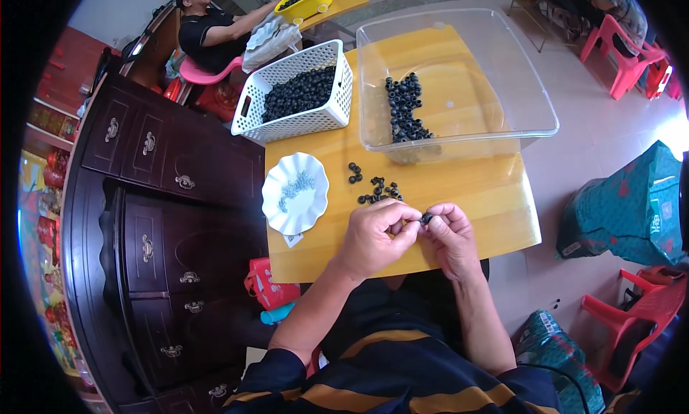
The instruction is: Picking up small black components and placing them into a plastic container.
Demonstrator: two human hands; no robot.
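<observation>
Above the near edge of the yellow table, my two hands meet fingertip to fingertip. A small black round part [426, 218] sits in the pinch of my right hand [453, 240]. The thumb and forefinger of my left hand [379, 234] press together against its side; whatever they hold there is hidden. Just beyond my hands lie several loose black parts [379, 191] on the tabletop, with a smaller group of black round parts [354, 173] farther left. A white scalloped dish [273, 191] to the left holds tiny pale bluish pieces.
A white perforated basket [291, 129] full of black parts and a clear plastic bin [495, 91] with more stand at the back. A dark wooden cabinet [129, 220] borders the left. Teal bags [610, 220] and red chairs [639, 306] are at right. Another person [215, 30] works beyond.
</observation>
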